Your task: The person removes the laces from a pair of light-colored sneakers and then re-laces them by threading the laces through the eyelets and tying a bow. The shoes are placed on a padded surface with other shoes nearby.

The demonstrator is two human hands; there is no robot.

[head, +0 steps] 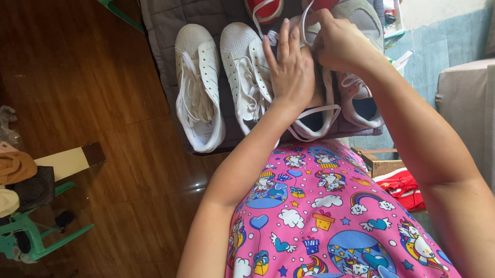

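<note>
A dark wooden floor (92, 89) fills the room; on it lies a grey quilted mat (169, 26). On the mat stand two white sneakers (199, 91), and beside them a grey sneaker (358, 20). The left hand (290, 72) rests flat on it, fingers spread; the right hand (340, 42) pinches its white lace (308, 13)

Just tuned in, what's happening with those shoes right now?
A person in a pink patterned dress is working on a grey and white sneaker lying on a grey quilted mat. The left hand lies flat on the shoe, holding it down, while the right hand pinches a white lace near its top. A pair of white sneakers lies beside it, laces loose, and red shoes sit beyond.
</note>
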